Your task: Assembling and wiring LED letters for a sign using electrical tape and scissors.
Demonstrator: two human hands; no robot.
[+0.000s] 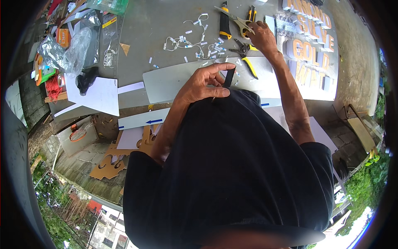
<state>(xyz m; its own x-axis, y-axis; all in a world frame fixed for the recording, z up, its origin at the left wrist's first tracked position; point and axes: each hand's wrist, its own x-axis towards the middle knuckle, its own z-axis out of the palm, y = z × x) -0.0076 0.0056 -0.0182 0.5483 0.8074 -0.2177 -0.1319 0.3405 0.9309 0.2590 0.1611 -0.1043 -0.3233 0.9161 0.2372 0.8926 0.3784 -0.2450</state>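
Note:
My left hand is closed on a short black strip, pinched between thumb and fingers above the pale sheet. At the far side of the table, my right hand has its fingers closed at the handles of the scissors; their blades point to the far left. Beside the scissors lie a yellow-and-black utility knife and another yellow-and-black tool. Wire strippers with yellow and black handles rest between my hands. Small white LED modules on thin wires are scattered over the grey tabletop.
Rows of raised letter pieces stand on a white board at the right. On the left are clear plastic bags, a white sheet, a black bag and red cord. Brown cut-out board lies below the table edge.

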